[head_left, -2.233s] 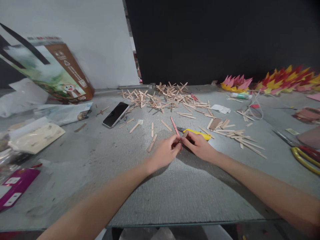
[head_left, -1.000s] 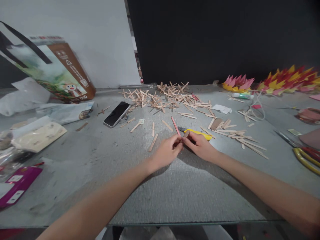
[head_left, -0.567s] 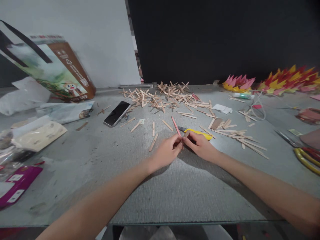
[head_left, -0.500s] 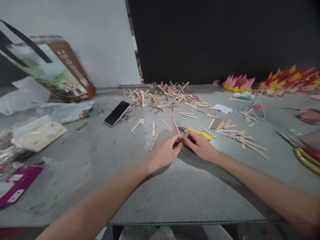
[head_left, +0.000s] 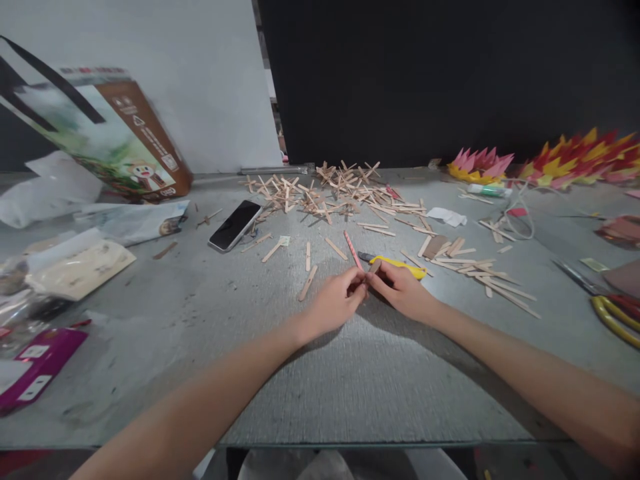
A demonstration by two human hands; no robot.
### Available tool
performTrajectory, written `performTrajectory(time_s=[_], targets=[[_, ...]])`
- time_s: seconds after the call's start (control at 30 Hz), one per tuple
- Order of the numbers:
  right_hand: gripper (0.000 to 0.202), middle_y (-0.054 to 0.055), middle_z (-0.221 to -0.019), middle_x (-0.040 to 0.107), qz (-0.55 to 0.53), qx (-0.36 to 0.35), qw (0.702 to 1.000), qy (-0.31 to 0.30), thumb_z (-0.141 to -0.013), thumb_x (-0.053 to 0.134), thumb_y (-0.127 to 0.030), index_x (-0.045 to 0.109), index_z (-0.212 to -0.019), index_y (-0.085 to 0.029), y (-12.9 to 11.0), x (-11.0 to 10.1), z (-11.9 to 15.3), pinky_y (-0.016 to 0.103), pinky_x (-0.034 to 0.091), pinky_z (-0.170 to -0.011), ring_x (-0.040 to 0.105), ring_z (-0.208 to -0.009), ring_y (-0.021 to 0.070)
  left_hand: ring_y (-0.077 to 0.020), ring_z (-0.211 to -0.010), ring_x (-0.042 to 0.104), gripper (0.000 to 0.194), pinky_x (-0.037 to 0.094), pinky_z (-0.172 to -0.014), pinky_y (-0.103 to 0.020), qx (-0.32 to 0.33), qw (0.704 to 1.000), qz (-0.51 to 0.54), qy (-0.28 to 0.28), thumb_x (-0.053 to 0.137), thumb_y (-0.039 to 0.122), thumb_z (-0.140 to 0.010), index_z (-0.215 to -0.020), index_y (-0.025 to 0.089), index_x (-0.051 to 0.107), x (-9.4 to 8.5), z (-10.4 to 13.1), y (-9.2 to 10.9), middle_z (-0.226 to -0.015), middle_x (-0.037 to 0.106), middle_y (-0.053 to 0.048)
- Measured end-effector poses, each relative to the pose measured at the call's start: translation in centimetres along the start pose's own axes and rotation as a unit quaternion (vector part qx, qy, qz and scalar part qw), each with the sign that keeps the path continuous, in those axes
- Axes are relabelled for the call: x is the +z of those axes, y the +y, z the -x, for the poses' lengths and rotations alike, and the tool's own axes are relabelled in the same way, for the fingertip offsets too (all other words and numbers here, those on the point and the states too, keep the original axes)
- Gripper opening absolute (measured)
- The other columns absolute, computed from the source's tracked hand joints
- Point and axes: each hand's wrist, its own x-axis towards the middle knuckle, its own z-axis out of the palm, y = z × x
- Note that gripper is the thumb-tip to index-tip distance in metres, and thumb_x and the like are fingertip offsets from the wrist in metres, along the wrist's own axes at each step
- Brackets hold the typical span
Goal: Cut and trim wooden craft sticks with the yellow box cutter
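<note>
Both my hands meet over the middle of the table, fingertips close together. My left hand (head_left: pixel 336 300) is closed round the lower end of a slim pink patterned stick (head_left: pixel 353 249), pencil-like, which points up and away. My right hand (head_left: pixel 400 290) pinches a small flat brown piece (head_left: pixel 375 266), perhaps cardboard or sandpaper. Where the two held things meet is hidden by the fingers. Just behind my right hand lies a yellow utility knife (head_left: pixel 400 265), its dark tip towards the pink stick. Loose wooden craft sticks (head_left: pixel 308 283) lie near my left hand.
A heap of craft sticks (head_left: pixel 345 190) spreads along the back, with more sticks (head_left: pixel 480 270) at right. A phone (head_left: pixel 235 225) lies left of the heap. Yellow-handled scissors (head_left: pixel 607 310), a glue stick (head_left: pixel 490 191) and folded-paper pieces (head_left: pixel 480 165) are at right. A carrier bag (head_left: pixel 125 140) stands left.
The whole view has shifted very slightly. Both hands keep nearly the same place and the same hold.
</note>
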Motion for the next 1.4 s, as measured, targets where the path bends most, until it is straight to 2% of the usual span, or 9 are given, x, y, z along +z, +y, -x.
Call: performTrajectory(time_s=[0.33,0.5,1.4], targets=[[0.039,-0.001,-0.069,0.064,0.010,-0.002,1.000,0.009,-0.109,0.052,-0.055,0.053,-0.082,-0.026,0.10,-0.01,0.10,0.032,0.044,-0.061,0.056,-0.063,0.0181,-0.0185,-0.085,0.068,0.012,0.052,-0.079,-0.032,-0.002,1.000,0.005,-0.002,0.052,0.029,-0.106,-0.106,0.021,0.061,0.11,0.00,-0.03,-0.093,0.073,-0.004],[0.036,-0.001,-0.071,0.065,0.007,-0.004,1.000,0.008,-0.110,0.052,-0.051,0.054,-0.085,-0.026,0.22,0.01,0.15,0.032,0.044,-0.062,0.056,-0.064,0.0180,-0.0184,-0.086,0.067,0.011,0.050,-0.078,-0.032,-0.003,1.000,0.003,0.000,0.052,0.027,-0.105,-0.105,0.021,0.061,0.13,-0.04,-0.04,-0.095,0.073,-0.003],[0.037,0.001,-0.075,0.068,0.019,-0.011,1.000,0.002,-0.110,0.051,-0.053,0.056,-0.085,-0.026,-0.10,-0.12,0.11,0.034,0.046,-0.064,0.059,-0.067,0.0196,-0.0182,-0.084,0.067,0.010,0.051,-0.077,-0.031,0.003,1.000,0.004,-0.001,0.052,0.027,-0.106,-0.103,0.021,0.060,0.08,0.01,0.04,-0.092,0.071,-0.003]])
